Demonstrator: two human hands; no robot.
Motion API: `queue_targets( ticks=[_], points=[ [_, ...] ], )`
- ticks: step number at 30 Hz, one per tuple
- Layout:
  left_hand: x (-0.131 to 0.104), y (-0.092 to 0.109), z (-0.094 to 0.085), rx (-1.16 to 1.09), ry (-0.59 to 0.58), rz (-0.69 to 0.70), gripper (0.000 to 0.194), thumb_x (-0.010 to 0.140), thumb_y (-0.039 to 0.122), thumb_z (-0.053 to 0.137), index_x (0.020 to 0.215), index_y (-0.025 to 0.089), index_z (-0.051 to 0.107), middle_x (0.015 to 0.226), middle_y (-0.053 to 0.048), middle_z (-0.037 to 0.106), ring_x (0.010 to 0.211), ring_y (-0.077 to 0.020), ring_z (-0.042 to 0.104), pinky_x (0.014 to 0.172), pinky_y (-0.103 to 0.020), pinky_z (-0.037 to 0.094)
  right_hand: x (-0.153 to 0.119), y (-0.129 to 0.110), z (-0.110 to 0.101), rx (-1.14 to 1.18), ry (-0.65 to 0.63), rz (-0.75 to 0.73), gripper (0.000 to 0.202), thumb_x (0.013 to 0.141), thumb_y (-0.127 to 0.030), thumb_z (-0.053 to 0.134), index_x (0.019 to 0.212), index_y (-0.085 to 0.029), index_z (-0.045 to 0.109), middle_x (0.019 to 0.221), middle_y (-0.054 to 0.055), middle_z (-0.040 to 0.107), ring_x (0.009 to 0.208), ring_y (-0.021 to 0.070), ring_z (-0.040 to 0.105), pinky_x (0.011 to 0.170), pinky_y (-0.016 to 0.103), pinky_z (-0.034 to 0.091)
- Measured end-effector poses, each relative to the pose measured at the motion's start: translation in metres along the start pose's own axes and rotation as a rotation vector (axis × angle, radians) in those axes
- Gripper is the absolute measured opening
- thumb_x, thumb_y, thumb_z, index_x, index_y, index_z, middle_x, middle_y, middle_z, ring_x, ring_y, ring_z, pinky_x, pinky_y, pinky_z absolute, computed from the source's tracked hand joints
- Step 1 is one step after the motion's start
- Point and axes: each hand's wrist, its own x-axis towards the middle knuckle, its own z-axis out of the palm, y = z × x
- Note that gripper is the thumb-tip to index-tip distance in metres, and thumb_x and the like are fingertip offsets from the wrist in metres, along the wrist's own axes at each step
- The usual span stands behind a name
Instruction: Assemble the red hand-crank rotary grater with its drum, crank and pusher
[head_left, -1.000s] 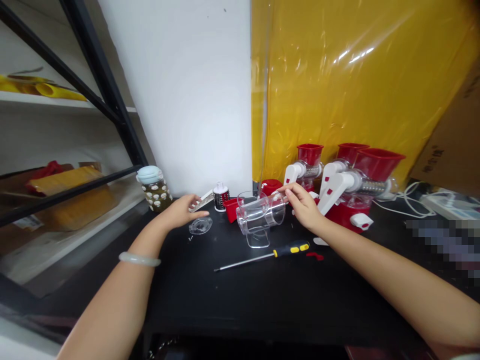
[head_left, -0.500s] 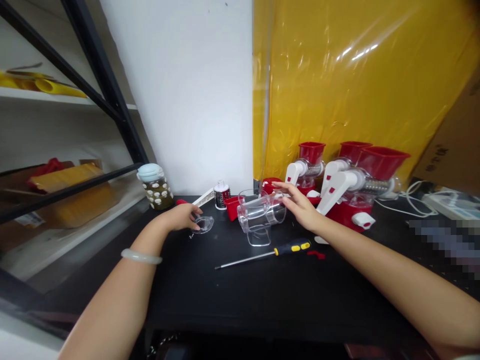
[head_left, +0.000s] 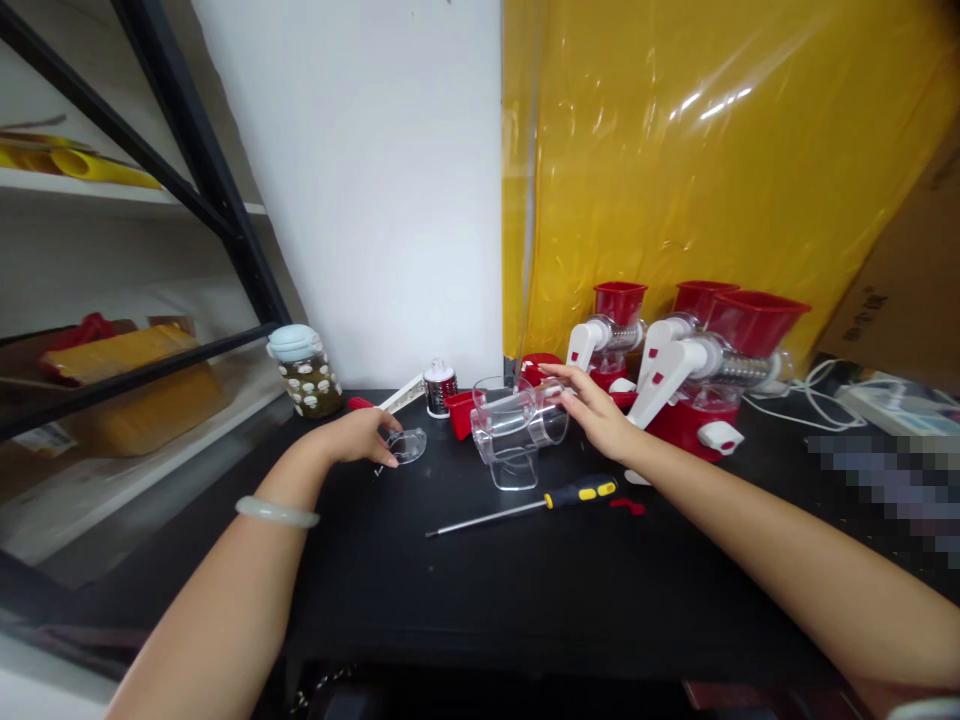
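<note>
**Both hands on clear plastic parts, black bench**

My left hand [head_left: 365, 437] lies low on the table [head_left: 465, 590], fingertips pinching the edge of a small clear lid [head_left: 409, 446] that sits flat just past my fingers. My right hand [head_left: 600, 415] is loosely spread, fingers resting on the far end of the clear housing [head_left: 519, 432]; it steadies it, not a full clasp. The housing lies on its side between my two hands, spout pointing down at the table.

Risks: the lid is thin and slick, and a pinch on its rim alone could let it skate away. The housing is round, held only by light touch, so it may roll toward the screwdriver [head_left: 525, 504] lying just near of my right hand. A small red piece [head_left: 628, 506] beside the screwdriver handle could get swept off by my forearm.

Containers: housing looks empty. A jar [head_left: 303, 372] beyond my left hand holds something dark, can't tell what. Red hoppers on the grinders [head_left: 697, 370] past my right hand: contents hidden.
</note>
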Motion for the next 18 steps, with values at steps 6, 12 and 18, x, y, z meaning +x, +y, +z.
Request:
queue_targets(
  ticks=[6,12,18],
  points=[
    [-0.014,0.001,-0.022,-0.068,-0.012,0.029,0.058,0.052,0.048,0.088,0.103,0.021,0.076,0.080,-0.004,0.080,0.082,-0.0280,0.076,0.080,-0.034,0.057,0.002,0.003,-0.004,-0.030,0.039,-0.020,0.052,0.098,-0.063,0.049,0.136,-0.028,0.055,0.139,0.012,0.056,0.131,0.0286,0.054,0.109,0.052,0.047],
    [-0.039,0.027,-0.035,-0.582,0.044,0.276,0.072,0.055,0.061,0.088,0.112,0.020,0.076,0.078,-0.005,0.074,0.074,-0.0217,0.069,0.081,-0.042,0.060,0.013,-0.034,-0.011,-0.247,0.183,-0.266,0.041,0.102,-0.047,0.049,0.140,-0.033,0.052,0.142,0.011,0.049,0.136,0.0296,0.048,0.110,0.054,0.047],
    [-0.047,0.087,-0.015,-0.898,-0.047,0.397,0.089,0.053,0.088,0.072,0.108,0.018,0.075,0.077,-0.006,0.068,0.066,-0.0165,0.060,0.065,-0.036,0.061,0.043,-0.123,0.006,-0.501,-0.129,-0.678,0.065,0.090,-0.028,0.072,0.147,-0.044,0.046,0.161,0.000,0.035,0.152,0.0340,0.029,0.120,0.059,0.036]
  ],
)
